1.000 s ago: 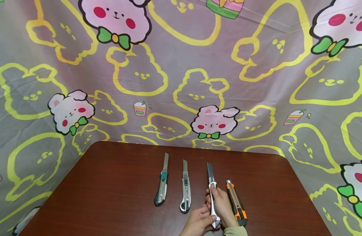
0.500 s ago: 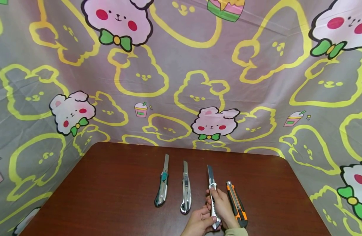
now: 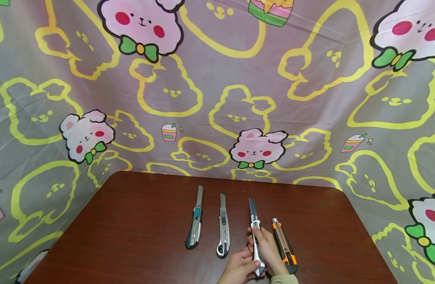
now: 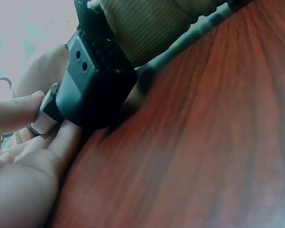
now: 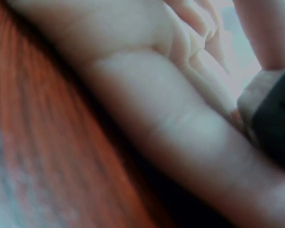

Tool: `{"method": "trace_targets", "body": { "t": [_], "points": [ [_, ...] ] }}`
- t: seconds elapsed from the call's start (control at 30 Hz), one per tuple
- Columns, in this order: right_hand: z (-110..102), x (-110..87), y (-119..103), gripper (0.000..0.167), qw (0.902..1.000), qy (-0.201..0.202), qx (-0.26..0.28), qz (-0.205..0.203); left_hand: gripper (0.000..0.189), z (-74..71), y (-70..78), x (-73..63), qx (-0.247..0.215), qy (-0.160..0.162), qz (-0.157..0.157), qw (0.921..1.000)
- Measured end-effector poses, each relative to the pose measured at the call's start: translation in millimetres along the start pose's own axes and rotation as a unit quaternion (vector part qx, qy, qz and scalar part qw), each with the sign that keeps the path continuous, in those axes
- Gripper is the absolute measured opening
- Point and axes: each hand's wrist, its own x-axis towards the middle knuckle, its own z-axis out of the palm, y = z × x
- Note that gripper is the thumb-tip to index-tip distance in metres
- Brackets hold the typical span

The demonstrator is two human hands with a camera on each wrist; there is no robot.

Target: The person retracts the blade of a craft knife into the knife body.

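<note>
A silver-white utility knife (image 3: 255,234) with its long dark blade out lies between both hands, the blade pointing to the far side of the table. My right hand (image 3: 268,248) grips the handle from the right, with the thumb on its upper part. Lower down, my left hand (image 3: 238,268) pinches the rear end of the handle. In the left wrist view, the left thumb presses the knife's dark-tipped butt (image 4: 47,114) against the fingers, low over the table. The butt also shows blurred in the right wrist view, and the blade is out of both wrist views.
Left of the hands lie a silver utility knife (image 3: 223,228) and a green-and-silver one (image 3: 195,227), both with blades out. An orange-and-black utility knife (image 3: 284,244) lies just right of the right hand. A patterned cloth (image 3: 203,98) hangs behind the brown table (image 3: 132,221).
The head view has shifted very slightly. Both hands keep the same hold on the knife, and the other knives have not moved.
</note>
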Motion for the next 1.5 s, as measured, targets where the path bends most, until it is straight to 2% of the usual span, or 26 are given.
{"method": "trace_targets", "body": {
  "t": [0.6,0.9,1.5],
  "points": [
    [-0.5,-1.3,2.7,0.039,0.9995,-0.022,0.02,-0.007,0.047,1.3,1.8,1.2,0.001,0.017,-0.005,0.9998],
    [-1.6,-1.4,2.5,0.04,0.9991,-0.032,0.026,-0.008,0.047,1.4,2.5,1.6,0.004,0.01,-0.005,0.9999],
    [-3.6,-2.4,1.8,0.039,0.9986,-0.048,0.02,-0.01,0.049,3.4,5.5,1.3,0.006,0.015,-0.002,0.9999]
  ]
}}
